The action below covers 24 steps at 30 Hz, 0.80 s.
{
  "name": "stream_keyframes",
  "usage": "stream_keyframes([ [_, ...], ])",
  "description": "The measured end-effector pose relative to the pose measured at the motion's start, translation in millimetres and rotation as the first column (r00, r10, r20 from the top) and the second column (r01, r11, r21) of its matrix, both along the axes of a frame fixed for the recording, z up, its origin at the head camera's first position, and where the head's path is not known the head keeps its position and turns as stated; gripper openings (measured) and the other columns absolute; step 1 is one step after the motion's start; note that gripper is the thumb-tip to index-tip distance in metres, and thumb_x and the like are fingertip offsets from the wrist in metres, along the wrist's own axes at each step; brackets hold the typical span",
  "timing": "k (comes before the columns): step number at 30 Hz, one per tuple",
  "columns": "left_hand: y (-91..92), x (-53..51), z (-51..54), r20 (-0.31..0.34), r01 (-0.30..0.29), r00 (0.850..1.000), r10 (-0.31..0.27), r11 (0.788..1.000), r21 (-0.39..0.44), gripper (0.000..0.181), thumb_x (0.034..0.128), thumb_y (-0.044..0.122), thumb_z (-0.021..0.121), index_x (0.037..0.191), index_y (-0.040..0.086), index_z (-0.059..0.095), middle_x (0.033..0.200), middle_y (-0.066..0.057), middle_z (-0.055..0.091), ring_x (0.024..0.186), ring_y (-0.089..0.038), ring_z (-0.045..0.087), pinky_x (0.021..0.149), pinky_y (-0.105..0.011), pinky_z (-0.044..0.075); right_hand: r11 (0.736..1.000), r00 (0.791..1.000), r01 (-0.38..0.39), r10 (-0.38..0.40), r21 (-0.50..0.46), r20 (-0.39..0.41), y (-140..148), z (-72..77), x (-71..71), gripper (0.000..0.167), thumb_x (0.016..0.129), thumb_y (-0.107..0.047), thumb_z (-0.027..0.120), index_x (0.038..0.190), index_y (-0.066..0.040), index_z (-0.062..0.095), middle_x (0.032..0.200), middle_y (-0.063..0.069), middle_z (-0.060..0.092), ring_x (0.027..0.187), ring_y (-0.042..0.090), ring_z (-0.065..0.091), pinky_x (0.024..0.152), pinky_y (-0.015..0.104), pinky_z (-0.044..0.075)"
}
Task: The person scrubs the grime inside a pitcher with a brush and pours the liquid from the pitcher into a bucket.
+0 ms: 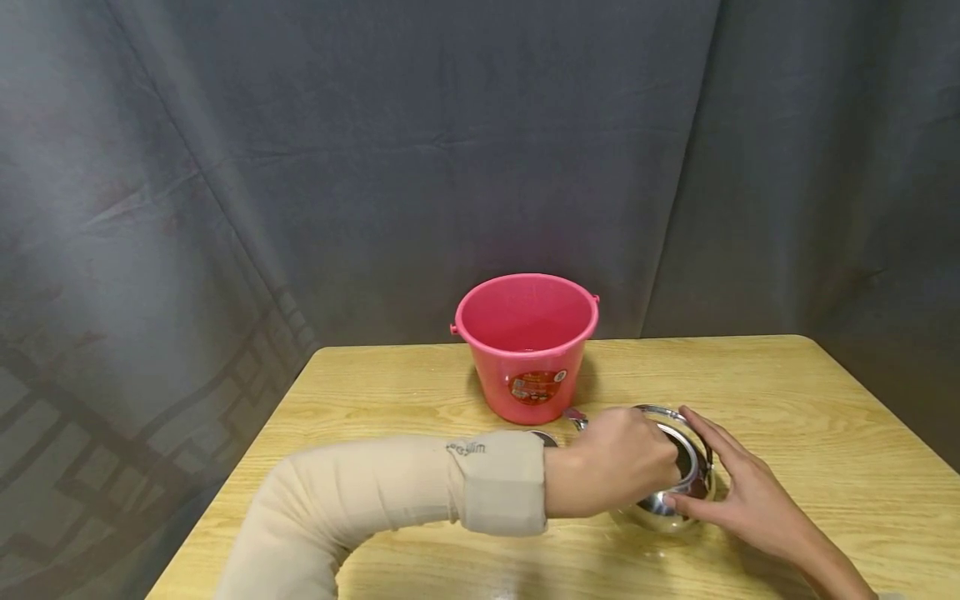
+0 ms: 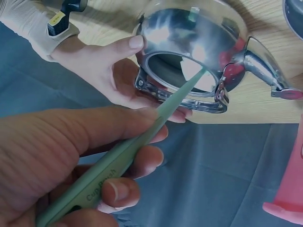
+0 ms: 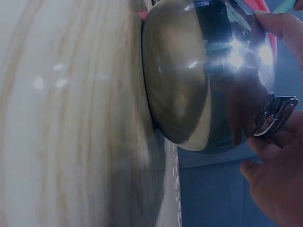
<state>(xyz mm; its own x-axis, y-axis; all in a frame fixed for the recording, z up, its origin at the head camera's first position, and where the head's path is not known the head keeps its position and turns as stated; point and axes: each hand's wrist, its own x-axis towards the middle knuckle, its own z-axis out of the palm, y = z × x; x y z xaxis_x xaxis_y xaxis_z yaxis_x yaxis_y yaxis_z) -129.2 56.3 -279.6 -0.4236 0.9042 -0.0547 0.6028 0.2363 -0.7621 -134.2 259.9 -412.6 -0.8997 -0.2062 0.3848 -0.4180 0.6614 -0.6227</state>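
Note:
A shiny metal kettle point(image 1: 660, 505) stands on the table, its round top opening uncovered. My left hand point(image 1: 626, 462) grips a green cup brush point(image 2: 102, 182), whose far end reaches into that opening; the brush head is mostly hidden inside, with a bit of white showing. My right hand point(image 1: 742, 492) holds the kettle from the right, thumb against its body near the rim and fingers at the folded-down metal handle point(image 2: 189, 102). The kettle's spout point(image 2: 263, 68) points towards the bucket side.
A pink bucket point(image 1: 525, 367) with a red label stands behind the kettle on the wooden table point(image 1: 390, 392). Partly hidden behind my left wrist lies a round metal piece point(image 1: 546, 437). A grey curtain point(image 1: 450, 167) hangs behind the table.

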Motion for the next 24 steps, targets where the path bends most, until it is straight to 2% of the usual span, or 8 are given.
stream_keyframes([
  [3,-4.4,-2.0,-0.7,-0.015,0.021,1.0,-0.021,1.0,0.018,0.023,0.0952,0.025,0.055,0.085,0.043,0.065,0.075,0.016,0.062,0.063,0.001,0.051,0.052,-0.017,0.046,1.0,1.0,0.004,-0.004,0.0,0.003,-0.3,-0.6,-0.6,0.106,0.069,-0.031,0.088,0.154,-0.03,0.024,0.148,0.021,0.035,0.123,0.049,0.038,0.085,0.066,0.035],
  [10,-17.8,-9.8,-3.8,-0.044,0.079,0.996,-0.076,0.994,0.074,0.027,0.0931,0.018,0.054,0.084,0.039,0.069,0.073,0.014,0.061,0.061,-0.004,0.054,0.046,-0.019,0.044,1.0,1.0,0.006,-0.006,0.001,-0.011,-1.4,-1.3,-0.7,0.106,0.068,-0.032,0.089,0.153,-0.03,0.026,0.146,0.021,0.037,0.122,0.048,0.039,0.084,0.067,0.035],
  [14,-24.8,-14.0,-6.3,-0.075,0.122,0.991,-0.113,0.985,0.119,0.027,0.0916,0.017,0.056,0.083,0.039,0.069,0.074,0.015,0.063,0.062,-0.004,0.055,0.048,-0.019,0.044,1.0,1.0,0.006,-0.006,0.003,-0.016,-2.1,-1.6,0.1,0.106,0.067,-0.032,0.089,0.153,-0.03,0.026,0.145,0.021,0.038,0.122,0.048,0.039,0.084,0.067,0.035],
  [24,-34.2,-21.0,-12.7,-0.051,0.077,0.996,-0.069,0.978,0.193,0.027,0.0901,0.017,0.057,0.078,0.038,0.069,0.076,0.009,0.062,0.063,-0.008,0.055,0.043,-0.022,0.043,1.0,0.999,0.009,-0.009,0.012,-0.033,-2.7,-1.8,-0.3,0.106,0.067,-0.032,0.089,0.153,-0.03,0.027,0.144,0.021,0.039,0.121,0.048,0.04,0.083,0.068,0.035],
])
